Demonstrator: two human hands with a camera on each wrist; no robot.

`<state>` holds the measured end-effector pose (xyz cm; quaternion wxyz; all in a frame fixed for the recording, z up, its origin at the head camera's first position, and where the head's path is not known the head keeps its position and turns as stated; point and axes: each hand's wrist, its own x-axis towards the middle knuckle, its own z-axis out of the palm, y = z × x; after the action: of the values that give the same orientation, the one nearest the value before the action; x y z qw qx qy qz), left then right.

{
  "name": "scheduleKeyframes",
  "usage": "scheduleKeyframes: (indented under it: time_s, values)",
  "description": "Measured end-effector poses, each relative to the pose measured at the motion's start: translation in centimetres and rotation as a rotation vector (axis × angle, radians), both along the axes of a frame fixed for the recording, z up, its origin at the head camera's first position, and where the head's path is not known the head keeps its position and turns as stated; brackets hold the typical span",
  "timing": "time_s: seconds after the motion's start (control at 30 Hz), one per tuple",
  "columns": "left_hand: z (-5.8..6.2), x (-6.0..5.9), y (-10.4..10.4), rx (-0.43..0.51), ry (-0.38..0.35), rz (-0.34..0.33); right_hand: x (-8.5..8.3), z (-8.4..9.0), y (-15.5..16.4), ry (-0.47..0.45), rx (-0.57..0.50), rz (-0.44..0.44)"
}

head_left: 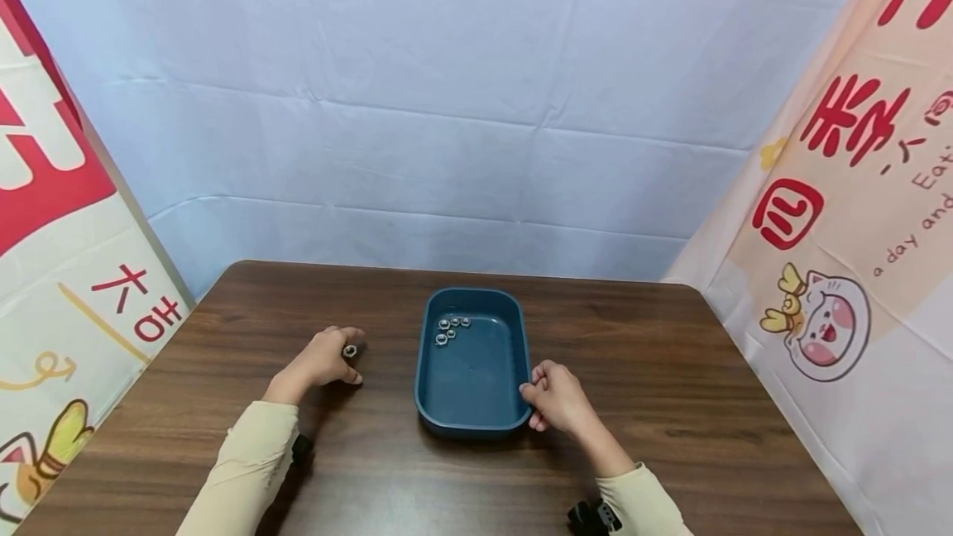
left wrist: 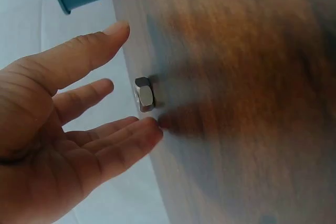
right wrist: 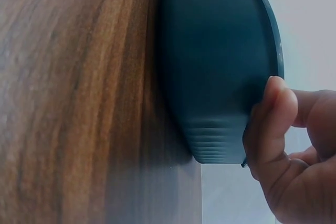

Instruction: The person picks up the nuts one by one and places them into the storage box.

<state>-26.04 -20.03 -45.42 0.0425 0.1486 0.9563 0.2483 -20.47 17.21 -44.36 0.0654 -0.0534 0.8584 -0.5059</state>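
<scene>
A hex nut [head_left: 351, 351] rests on the brown table to the left of a blue tray. My left hand [head_left: 325, 358] is beside it, thumb and fingers spread apart around the nut. In the left wrist view a gap shows between the nut [left wrist: 144, 95] and the thumb, and the fingertips [left wrist: 152, 129] are close to it. The blue tray [head_left: 476, 395] holds several hex nuts [head_left: 451, 334] in its far left part. My right hand [head_left: 558, 398] pinches the tray's right rim near the front corner; in the right wrist view its fingers [right wrist: 268, 124] lie over the edge.
The brown wooden table [head_left: 685, 387] has rounded far corners. A pale cloth [head_left: 417, 106] hangs behind it. Printed cloths with red characters hang at the left [head_left: 59, 271] and the right [head_left: 878, 288].
</scene>
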Motion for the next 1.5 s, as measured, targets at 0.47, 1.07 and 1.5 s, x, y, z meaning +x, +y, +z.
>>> scheduleKeyframes:
  time_s: [0.47,1.07,1.5]
  values:
    - [-0.2,-1.3,-1.7,0.143,-0.092,0.077,0.0,0.3,-0.1,-0.031,-0.008,0.009]
    - [-1.3,-2.2,-1.9,0.254,-0.225,0.214,-0.1,0.3,0.0,-0.039,-0.023,0.011]
    - [-0.7,-1.8,-1.0,0.379,-0.307,0.342,-0.2,0.3,0.0,-0.054,-0.030,0.003]
